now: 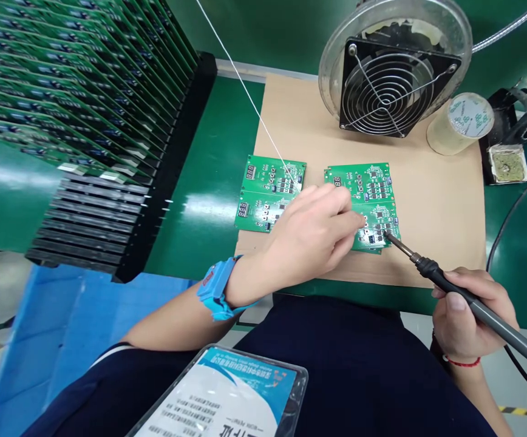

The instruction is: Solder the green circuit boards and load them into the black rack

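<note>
My right hand point(473, 309) grips a soldering iron point(468, 297) by its handle, and the iron's tip touches or hovers just over the lower right part of a green circuit board point(359, 182). Over that board's left side reaches my left hand point(313, 233), fingers pinched together. A thin, pale solder wire point(249, 97) comes down from the upper left and runs into this hand; its end is hidden by the fingers. Another green circuit board point(272, 176) with small digit displays lies to the left, partly covered by my left hand. My left wrist wears a blue strap point(220, 288).
Both boards lie on a cardboard sheet point(445, 224). A black fan point(386, 97) faces them from behind, beside a tape-topped roll point(461, 124) and an iron stand with sponge point(509, 164). A black rack point(167, 152) full of upright boards stands left. The iron's cable point(513, 209) trails right.
</note>
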{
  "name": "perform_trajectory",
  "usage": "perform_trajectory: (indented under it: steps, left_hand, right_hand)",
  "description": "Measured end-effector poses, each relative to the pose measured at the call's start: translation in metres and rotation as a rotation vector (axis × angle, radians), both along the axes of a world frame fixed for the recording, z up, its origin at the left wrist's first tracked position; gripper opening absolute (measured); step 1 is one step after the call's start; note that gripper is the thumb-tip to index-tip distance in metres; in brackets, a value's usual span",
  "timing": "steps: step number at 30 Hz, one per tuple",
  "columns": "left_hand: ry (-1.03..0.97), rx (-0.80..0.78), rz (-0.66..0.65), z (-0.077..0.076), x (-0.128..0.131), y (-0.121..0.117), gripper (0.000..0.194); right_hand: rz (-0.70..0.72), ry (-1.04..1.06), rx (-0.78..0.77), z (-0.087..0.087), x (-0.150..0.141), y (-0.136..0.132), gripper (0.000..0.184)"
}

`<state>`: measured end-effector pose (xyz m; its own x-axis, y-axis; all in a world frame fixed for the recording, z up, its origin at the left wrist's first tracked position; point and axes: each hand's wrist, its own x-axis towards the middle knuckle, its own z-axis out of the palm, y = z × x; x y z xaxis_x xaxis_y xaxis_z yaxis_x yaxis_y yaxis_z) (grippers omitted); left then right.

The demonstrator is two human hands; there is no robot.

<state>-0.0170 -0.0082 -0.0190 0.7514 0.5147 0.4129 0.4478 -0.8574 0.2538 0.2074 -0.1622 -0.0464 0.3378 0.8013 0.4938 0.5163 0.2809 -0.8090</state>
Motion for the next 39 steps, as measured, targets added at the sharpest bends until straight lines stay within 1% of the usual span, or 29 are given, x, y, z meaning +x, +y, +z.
perform_trajectory:
  steps: [9,14,18,20,24,27,35,39]
  left_hand:
    - [0.021,0.007,-0.023,-0.001,0.009,-0.005,0.028]
    - [0.027,0.018,0.000,0.001,0.009,-0.004,0.030]
    - [0.018,0.016,-0.004,0.003,0.009,-0.006,0.030]
    - [0.016,0.012,-0.015,0.003,0.010,-0.007,0.030]
    - [0.018,0.019,-0.022,0.002,0.013,-0.009,0.032]
    - [0.030,0.028,-0.031,0.000,0.016,-0.008,0.032]
    - [0.123,0.070,-0.057,-0.002,0.021,-0.012,0.034]
    - [0.139,0.064,-0.042,-0.002,0.017,-0.005,0.032]
  right_hand:
    - [-0.005,-0.015,-0.018,0.000,0.001,-0.001,0.018]
    - [-0.022,-0.009,-0.011,-0.001,0.000,-0.001,0.017]
    - [-0.064,0.016,0.078,-0.002,-0.002,0.000,0.016]
    - [-0.049,0.025,0.096,-0.002,-0.002,-0.001,0.017]
    - [0.014,0.019,0.051,-0.001,0.000,-0.003,0.020]
    - [0.029,0.008,0.050,-0.001,0.002,-0.004,0.020]
    - [0.017,0.001,0.030,-0.001,0.002,-0.002,0.018]
    - [-0.030,0.002,0.065,-0.001,0.000,-0.001,0.018]
